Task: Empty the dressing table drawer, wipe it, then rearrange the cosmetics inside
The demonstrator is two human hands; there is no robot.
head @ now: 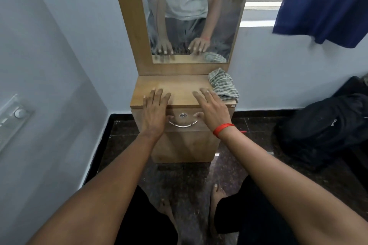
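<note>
Now we are holding our left hand (156, 109) and right hand (212, 110) flat over the front edge of the dressing table's top (179, 85), fingers (159, 96) straight and spread, gripping nothing. Whether they are pressing the wood or just hovering we cannot tell. The drawer (189, 118) is sitting closed right beneath that edge, between our wrists, so no cosmetics are showing.

We are judging it a stiff wooden box that will slide straight toward us, heavier if full. The place to take it is the curved metal handle (183, 124), smooth and likely slippery, best hooked from beneath at its middle so the drawer is not skewing. The round lock (182, 115) just above may be holding it shut. The striped cloth (223, 85), soft and light, is lying bunched on the top's right side, overhanging it.

Room is looking tight. The top is narrow, the wall (59, 65) is crowding the left, a black bag (318, 125) is sitting on the floor to the right, and our feet (166, 210) are planted in the drawer's path.
</note>
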